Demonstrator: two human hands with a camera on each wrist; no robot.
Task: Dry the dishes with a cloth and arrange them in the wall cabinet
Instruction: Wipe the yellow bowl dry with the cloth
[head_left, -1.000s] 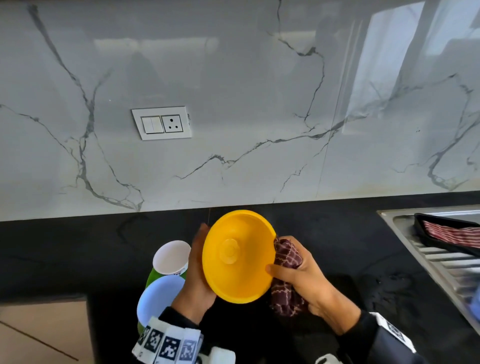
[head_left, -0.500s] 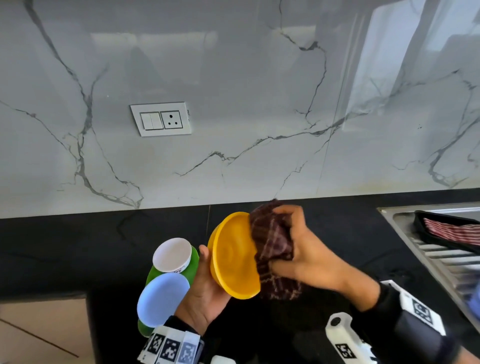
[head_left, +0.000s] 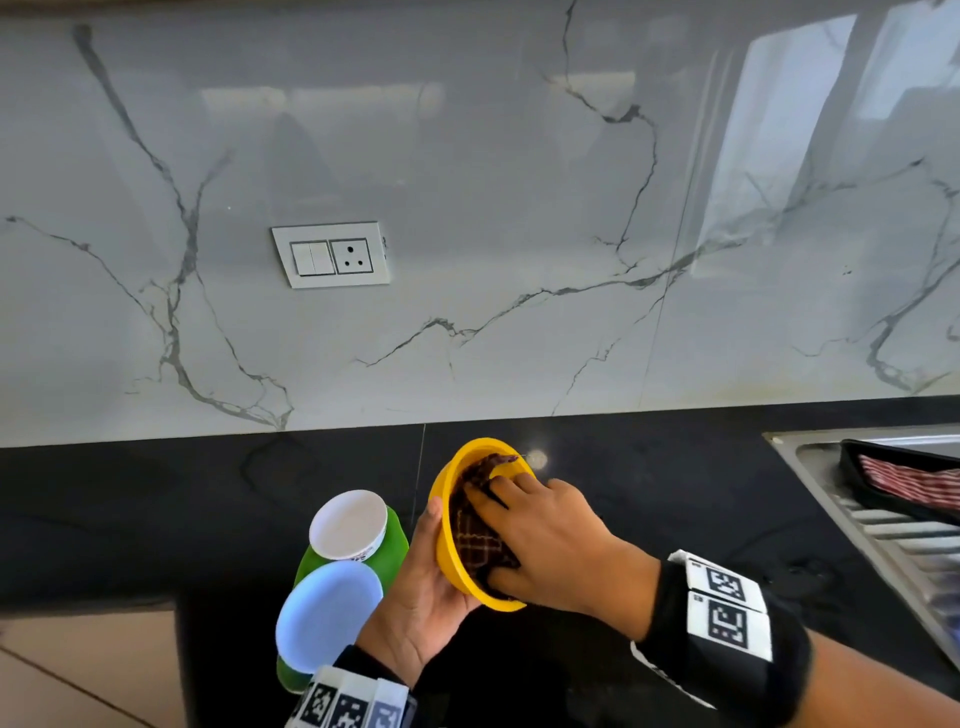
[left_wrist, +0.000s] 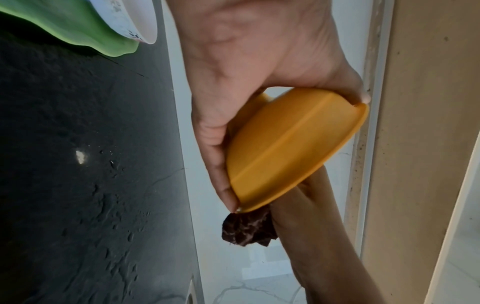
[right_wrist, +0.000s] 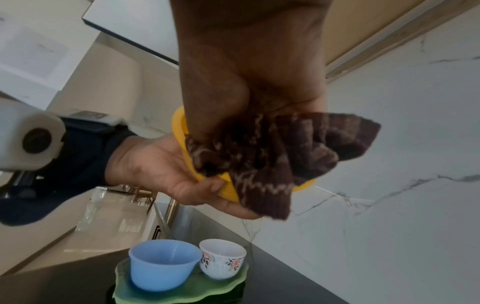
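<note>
Your left hand (head_left: 415, 597) grips the yellow bowl (head_left: 447, 540) from underneath, fingers curled round its rim, holding it tilted above the black table (head_left: 156, 509). Your right hand (head_left: 545, 540) presses the brown cloth (head_left: 475, 530) inside the bowl, fingers bent onto it. At 9 o'clock of the bowl, a blue cup (head_left: 327, 613) and white cup (head_left: 349, 525) stand on a green plate (head_left: 395, 540).
</note>
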